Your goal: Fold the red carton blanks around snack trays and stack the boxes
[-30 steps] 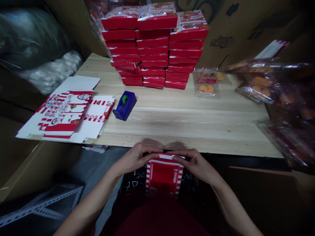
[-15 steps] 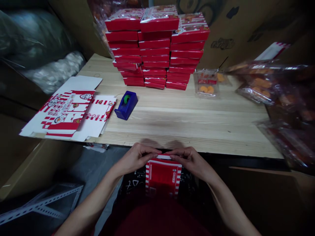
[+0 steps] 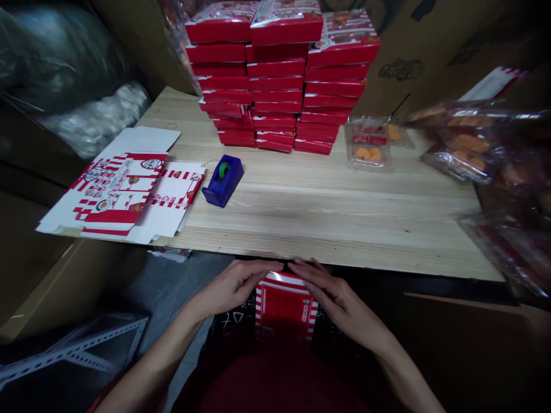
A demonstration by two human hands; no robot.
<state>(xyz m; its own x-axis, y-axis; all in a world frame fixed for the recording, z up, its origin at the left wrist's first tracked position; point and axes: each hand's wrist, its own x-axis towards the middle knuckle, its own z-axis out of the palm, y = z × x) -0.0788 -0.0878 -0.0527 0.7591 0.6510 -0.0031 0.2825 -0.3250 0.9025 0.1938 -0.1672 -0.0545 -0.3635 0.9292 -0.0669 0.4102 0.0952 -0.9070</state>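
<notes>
A red-and-white striped carton box (image 3: 284, 312) stands at my lap, just below the table's front edge. Its upper end flap now lies closed. My left hand (image 3: 239, 288) grips the box's upper left corner, fingers along the top edge and thumb on the near face. On the other side, my right hand (image 3: 333, 292) holds the upper right corner, its fingers laid over the top edge and down the side. The box's lower end fades into shadow against my dark red shirt.
Stacked red boxes (image 3: 275, 86) rise at the table's back. A blue tape dispenser (image 3: 224, 180) with green tape sits left of centre, near flat printed cartons (image 3: 116, 192). Clear trays of orange pieces (image 3: 369, 143) and plastic-wrapped packs (image 3: 467, 152) lie to the right.
The white flap strip at the box's top, pinched between both hands before, is folded in. My fingers have flattened over the closed edge. The view has shifted slightly.
</notes>
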